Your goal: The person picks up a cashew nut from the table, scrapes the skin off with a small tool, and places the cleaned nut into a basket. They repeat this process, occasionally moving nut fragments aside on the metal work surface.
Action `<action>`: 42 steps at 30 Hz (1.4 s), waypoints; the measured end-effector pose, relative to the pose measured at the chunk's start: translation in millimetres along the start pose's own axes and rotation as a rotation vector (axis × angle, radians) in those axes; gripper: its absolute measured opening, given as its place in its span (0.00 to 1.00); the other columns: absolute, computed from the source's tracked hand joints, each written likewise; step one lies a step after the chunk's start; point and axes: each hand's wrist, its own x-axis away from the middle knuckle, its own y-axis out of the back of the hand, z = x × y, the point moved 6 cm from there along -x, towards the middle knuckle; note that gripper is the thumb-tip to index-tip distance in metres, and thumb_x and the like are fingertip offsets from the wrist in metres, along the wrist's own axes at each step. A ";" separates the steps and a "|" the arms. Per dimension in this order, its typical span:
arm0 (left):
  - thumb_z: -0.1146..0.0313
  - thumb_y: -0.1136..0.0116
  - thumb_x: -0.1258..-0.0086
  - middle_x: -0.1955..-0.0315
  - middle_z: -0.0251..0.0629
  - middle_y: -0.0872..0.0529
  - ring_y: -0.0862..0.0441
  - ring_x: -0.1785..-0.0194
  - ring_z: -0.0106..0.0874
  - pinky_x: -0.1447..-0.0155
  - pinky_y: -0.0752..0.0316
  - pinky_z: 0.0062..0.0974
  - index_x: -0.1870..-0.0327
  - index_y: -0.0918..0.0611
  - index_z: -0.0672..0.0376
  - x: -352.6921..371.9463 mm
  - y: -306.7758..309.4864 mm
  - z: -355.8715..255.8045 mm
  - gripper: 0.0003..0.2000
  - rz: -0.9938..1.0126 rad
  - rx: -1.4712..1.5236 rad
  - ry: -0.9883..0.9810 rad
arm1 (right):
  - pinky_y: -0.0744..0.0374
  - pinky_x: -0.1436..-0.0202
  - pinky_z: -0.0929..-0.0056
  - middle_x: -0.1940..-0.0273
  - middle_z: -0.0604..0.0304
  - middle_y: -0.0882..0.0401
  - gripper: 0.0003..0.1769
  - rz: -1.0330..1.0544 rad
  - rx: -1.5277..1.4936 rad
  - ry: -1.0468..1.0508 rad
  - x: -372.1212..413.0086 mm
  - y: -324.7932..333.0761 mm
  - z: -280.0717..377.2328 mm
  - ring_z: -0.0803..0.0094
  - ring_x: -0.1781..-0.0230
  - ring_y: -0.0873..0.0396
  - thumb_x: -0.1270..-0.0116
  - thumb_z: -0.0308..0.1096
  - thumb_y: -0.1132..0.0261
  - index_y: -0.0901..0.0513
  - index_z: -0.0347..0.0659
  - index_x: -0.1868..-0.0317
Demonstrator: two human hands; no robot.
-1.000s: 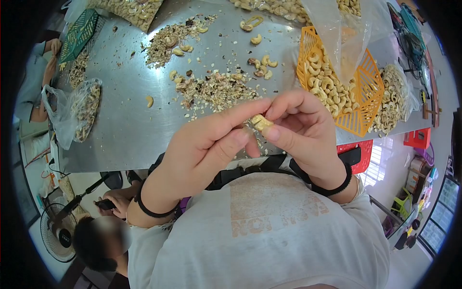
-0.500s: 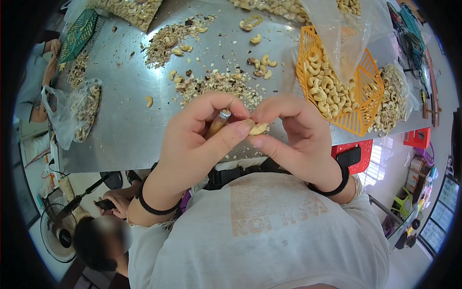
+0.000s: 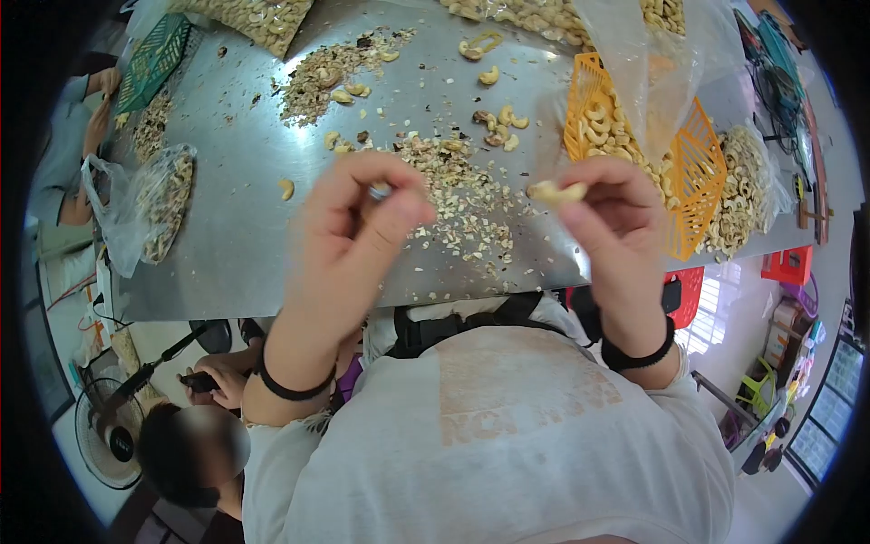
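My right hand (image 3: pixel 621 227) pinches a pale curved cashew (image 3: pixel 569 193) between thumb and fingertips, just in front of the orange basket (image 3: pixel 698 204) of cashews. Over the left part of the peel scraps, my left hand (image 3: pixel 358 231) is curled around a small wooden-handled tool (image 3: pixel 380 190). Only the tool's metal collar shows now, the rest being hidden in the fingers. Below and between my hands lies a spread of cashew skins and crumbs (image 3: pixel 462 218). A few cashews (image 3: pixel 501 125) rest on the steel table (image 3: pixel 236 245) beyond it.
Another scrap pile (image 3: pixel 313 91) lies further back. Plastic bags of cashews (image 3: pixel 254 23) line the far side. A clear bag of scraps (image 3: pixel 163 204) and a green basket (image 3: pixel 154 63) are at the left, near another person's hands (image 3: pixel 104 91). Someone sits below left beside a fan (image 3: pixel 113 440).
My hands have moved apart: the right went rightward with the cashew, the left slightly leftward with the tool. Before, both sets of fingertips met at the cashew.
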 end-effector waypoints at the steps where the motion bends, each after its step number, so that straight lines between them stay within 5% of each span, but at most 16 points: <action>1: 0.72 0.49 0.40 0.73 0.30 0.25 0.32 0.73 0.15 0.70 0.38 0.11 0.63 0.28 0.62 -4.1 13.2 3.1 0.06 -0.085 -0.027 0.017 | 0.31 0.60 0.82 0.67 0.64 0.27 0.12 -0.104 0.018 -0.011 0.8 10.7 2.6 0.80 0.67 0.31 0.50 0.19 0.39 0.27 0.35 0.64; 5: 0.69 0.51 0.39 0.78 0.29 0.24 0.41 0.83 0.11 0.79 0.48 0.09 0.63 0.27 0.62 -24.7 72.2 27.9 0.07 -0.291 -0.251 0.061 | 0.32 0.61 0.85 0.69 0.66 0.28 0.09 -0.193 0.235 -0.094 5.1 55.1 3.2 0.81 0.67 0.30 0.50 0.21 0.40 0.27 0.36 0.66; 12: 0.67 0.46 0.43 0.77 0.34 0.24 0.31 0.76 0.22 0.70 0.36 0.20 0.61 0.25 0.62 -41.5 103.6 56.1 0.11 -0.258 -0.911 0.058 | 0.32 0.58 0.83 0.65 0.63 0.27 0.11 -0.316 0.706 -0.201 13.6 142.1 -8.2 0.80 0.64 0.30 0.50 0.21 0.41 0.26 0.36 0.64; 14: 0.66 0.45 0.44 0.77 0.37 0.24 0.29 0.74 0.27 0.67 0.34 0.24 0.61 0.26 0.62 -47.5 101.3 59.5 0.13 -0.251 -0.991 -0.026 | 0.31 0.58 0.82 0.64 0.62 0.27 0.11 -0.452 1.023 0.009 12.0 143.4 8.8 0.79 0.63 0.29 0.49 0.22 0.41 0.26 0.35 0.62; 17: 0.67 0.45 0.45 0.77 0.42 0.25 0.28 0.70 0.34 0.65 0.33 0.28 0.62 0.25 0.62 -51.2 92.6 62.3 0.12 -0.213 -1.059 -0.055 | 0.31 0.57 0.82 0.64 0.62 0.27 0.11 -0.507 0.606 0.059 11.2 137.1 9.5 0.78 0.62 0.29 0.47 0.23 0.40 0.27 0.35 0.61; 26: 0.67 0.52 0.43 0.69 0.51 0.26 0.29 0.62 0.47 0.59 0.33 0.36 0.67 0.28 0.63 -51.5 91.2 68.0 0.08 -0.247 -1.094 0.061 | 0.33 0.60 0.85 0.67 0.66 0.29 0.07 -0.398 0.406 0.163 5.5 81.3 26.2 0.82 0.66 0.31 0.46 0.20 0.43 0.28 0.37 0.65; 36: 0.68 0.51 0.43 0.72 0.47 0.25 0.27 0.66 0.44 0.63 0.32 0.34 0.68 0.28 0.61 -45.7 85.5 56.8 0.07 -0.165 -0.903 0.033 | 0.32 0.61 0.83 0.69 0.64 0.30 0.07 -0.155 0.163 0.024 -4.0 22.1 14.5 0.79 0.68 0.31 0.50 0.20 0.41 0.28 0.36 0.69; 42: 0.67 0.46 0.45 0.76 0.38 0.24 0.27 0.71 0.29 0.66 0.32 0.24 0.69 0.26 0.61 -41.4 63.3 39.6 0.08 -0.113 -0.636 0.018 | 0.30 0.61 0.80 0.70 0.63 0.27 0.08 0.028 0.262 0.024 -2.2 2.3 -4.0 0.78 0.68 0.29 0.49 0.24 0.39 0.27 0.37 0.66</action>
